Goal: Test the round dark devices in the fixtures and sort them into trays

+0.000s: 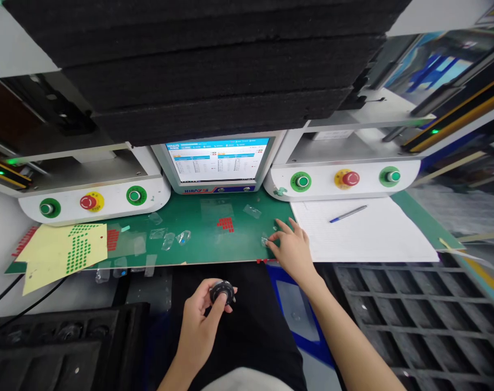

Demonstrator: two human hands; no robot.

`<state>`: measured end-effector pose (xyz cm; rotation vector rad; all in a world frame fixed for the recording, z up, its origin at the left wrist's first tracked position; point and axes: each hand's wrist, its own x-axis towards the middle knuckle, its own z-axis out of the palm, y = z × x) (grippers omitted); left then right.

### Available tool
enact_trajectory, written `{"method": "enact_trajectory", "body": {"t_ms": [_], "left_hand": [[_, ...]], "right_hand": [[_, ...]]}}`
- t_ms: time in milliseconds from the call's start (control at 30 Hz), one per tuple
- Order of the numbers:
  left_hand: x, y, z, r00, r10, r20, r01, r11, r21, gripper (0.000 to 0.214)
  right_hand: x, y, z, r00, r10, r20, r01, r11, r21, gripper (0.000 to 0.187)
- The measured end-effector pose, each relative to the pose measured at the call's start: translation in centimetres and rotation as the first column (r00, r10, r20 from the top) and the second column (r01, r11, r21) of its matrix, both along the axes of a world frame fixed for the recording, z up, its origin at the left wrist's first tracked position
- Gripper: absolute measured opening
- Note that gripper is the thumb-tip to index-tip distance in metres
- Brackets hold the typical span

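My left hand (201, 317) is held low over my lap, its fingers closed round a small round black part (222, 292) with a pale face. My right hand (292, 245) reaches onto the green mat (198, 241) near its front edge, fingers bent and pinching at a small clear piece (265, 239) lying there. A patch of small red stickers (225, 224) sits on the mat just left of that hand.
A monitor (217, 161) stands behind the mat between two white consoles with green and red buttons (88, 202). A yellow sheet of green dots (65, 251) lies left, white paper (365, 231) with a pen (348, 213) right. Black compartment trays (418, 320) sit lower right and lower left.
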<state>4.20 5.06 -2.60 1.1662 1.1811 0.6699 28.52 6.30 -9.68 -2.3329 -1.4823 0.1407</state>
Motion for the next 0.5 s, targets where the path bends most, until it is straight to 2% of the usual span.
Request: {"method": "enact_trajectory", "body": {"t_ms": [233, 367, 500], "left_hand": [[-0.6, 0.0, -0.7, 1.0, -0.029, 0.01, 0.029, 1.0, 0.003, 0.029], [-0.6, -0.1, -0.3, 1.0, -0.015, 0.012, 0.015, 1.0, 0.004, 0.028], [-0.6, -0.2, -0.2, 1.0, -0.011, 0.01, 0.011, 1.0, 0.002, 0.028]], "right_hand": [[-1.0, 0.6, 0.5, 0.995, -0.097, 0.021, 0.098, 0.994, -0.042, 0.017], [-1.3, 0.2, 0.5, 0.991, -0.126, 0.039, 0.126, 0.992, 0.008, 0.013], [-1.8, 0.0, -0.2, 0.991, -0.124, 0.042, 0.121, 0.99, 0.078, 0.025]]}}
